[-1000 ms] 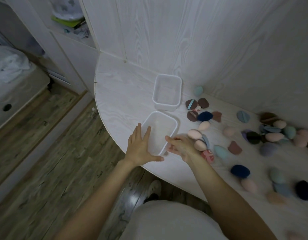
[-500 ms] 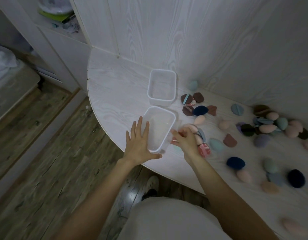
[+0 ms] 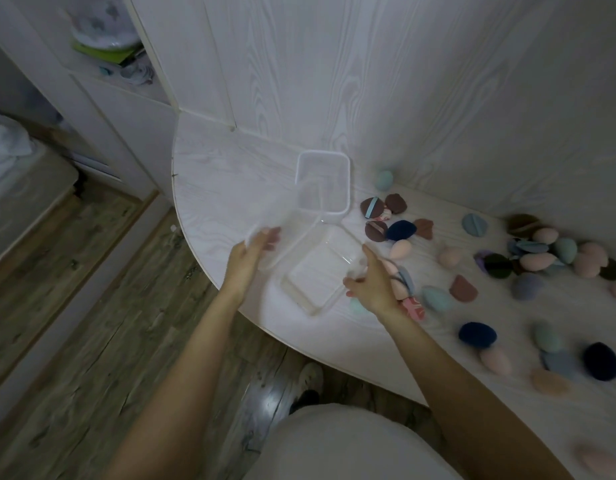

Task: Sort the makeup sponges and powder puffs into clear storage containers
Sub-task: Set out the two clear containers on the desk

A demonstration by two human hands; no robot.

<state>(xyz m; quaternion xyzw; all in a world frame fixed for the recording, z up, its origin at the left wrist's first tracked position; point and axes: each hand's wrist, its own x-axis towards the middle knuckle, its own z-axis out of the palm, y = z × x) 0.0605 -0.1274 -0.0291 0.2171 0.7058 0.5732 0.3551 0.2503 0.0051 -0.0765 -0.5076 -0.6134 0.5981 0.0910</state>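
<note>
Your left hand [image 3: 252,249] has its fingers [image 3: 270,237] gripping a clear lid [image 3: 282,220], lifted and tilted above the bench [image 3: 213,188] (its outline is blurred). Your right hand [image 3: 372,282] curls its fingers [image 3: 351,282] against the right rim of the near clear container [image 3: 317,275], which sits on the bench. A second clear container [image 3: 323,183] stands just behind it. Makeup sponges and powder puffs [image 3: 542,258] lie scattered to the right, a navy sponge [image 3: 400,230] among them.
</note>
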